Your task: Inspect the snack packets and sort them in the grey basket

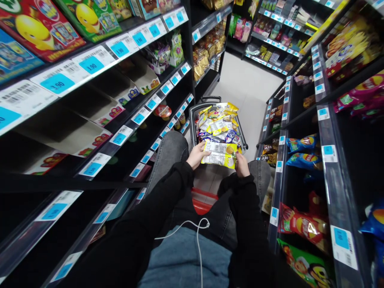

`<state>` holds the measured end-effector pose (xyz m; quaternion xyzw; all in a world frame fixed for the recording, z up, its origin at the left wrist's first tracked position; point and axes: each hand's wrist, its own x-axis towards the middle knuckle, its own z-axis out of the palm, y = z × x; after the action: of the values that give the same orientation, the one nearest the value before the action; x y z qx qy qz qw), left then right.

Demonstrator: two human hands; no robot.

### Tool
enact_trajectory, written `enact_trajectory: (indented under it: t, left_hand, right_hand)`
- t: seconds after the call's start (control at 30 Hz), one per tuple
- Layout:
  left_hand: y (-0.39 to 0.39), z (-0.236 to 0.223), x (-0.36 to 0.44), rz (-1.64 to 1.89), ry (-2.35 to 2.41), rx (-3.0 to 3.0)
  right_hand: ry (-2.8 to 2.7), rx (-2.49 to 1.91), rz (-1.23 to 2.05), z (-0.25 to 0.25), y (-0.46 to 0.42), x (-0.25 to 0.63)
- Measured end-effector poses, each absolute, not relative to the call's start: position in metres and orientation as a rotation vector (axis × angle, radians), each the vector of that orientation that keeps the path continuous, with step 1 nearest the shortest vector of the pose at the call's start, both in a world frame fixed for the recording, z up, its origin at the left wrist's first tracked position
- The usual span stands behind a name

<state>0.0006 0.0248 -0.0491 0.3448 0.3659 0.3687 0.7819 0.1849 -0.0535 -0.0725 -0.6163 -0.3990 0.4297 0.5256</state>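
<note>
I sit low in a shop aisle with my knees up. Both hands hold a small stack of yellow and white snack packets (220, 154) between them. My left hand (196, 155) grips the stack's left end and my right hand (241, 165) grips its right end. Just beyond the packets stands a grey shopping basket (192, 120) heaped with several more packets of the same kind.
Dark shelves with blue price tags line both sides. The left shelf (99, 60) carries boxes and cartons; the right shelf (327, 152) carries crisp bags. A red basket edge (204, 200) shows between my legs. A white cable (198, 240) hangs over my lap. Pale floor runs ahead.
</note>
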Motion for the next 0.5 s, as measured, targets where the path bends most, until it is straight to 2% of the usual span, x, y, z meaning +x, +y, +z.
enact_trajectory:
  t: [0.4,0.5]
  left_hand:
    - [0.021,-0.05,-0.002,0.645,0.779,0.693]
    - [0.022,-0.057,0.001,0.685,0.805,0.671]
  right_hand:
    - [-0.631,-1.357,1.36,-0.059,-0.06,0.178]
    - [-0.627,-1.433,1.243,-0.063,-0.059,0.176]
